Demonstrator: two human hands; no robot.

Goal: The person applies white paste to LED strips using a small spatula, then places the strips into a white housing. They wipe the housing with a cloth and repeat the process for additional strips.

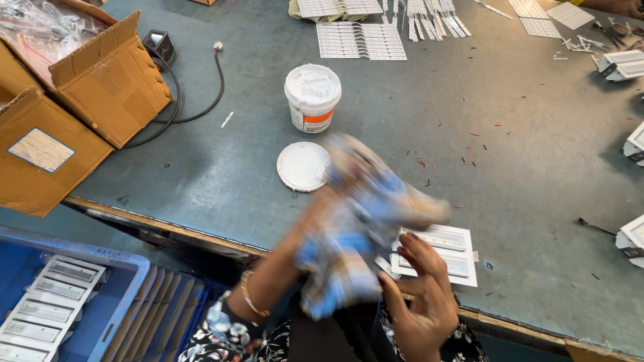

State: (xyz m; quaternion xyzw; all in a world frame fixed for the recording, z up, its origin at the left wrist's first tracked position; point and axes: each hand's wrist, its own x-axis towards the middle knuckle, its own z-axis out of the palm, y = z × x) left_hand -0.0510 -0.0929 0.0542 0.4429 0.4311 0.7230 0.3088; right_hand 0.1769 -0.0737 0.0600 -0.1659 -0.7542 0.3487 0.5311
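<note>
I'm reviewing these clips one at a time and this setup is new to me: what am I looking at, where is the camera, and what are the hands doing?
There is no machine: a head-worn camera looks down at a person's own hands over a grey-green worktable. The left hand is motion-blurred, gripping a blurred blue-and-white cloth bundle. The right hand is open beside it, above a white rectangular light panel. Further off stand an open white plastic tub of paste, its round white lid, brown cardboard boxes and a blue plastic crate.

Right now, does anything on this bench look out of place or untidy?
Yes. The white tub stands open, its round lid lying flat beside it. Small red and white scraps are scattered over the table.
</note>
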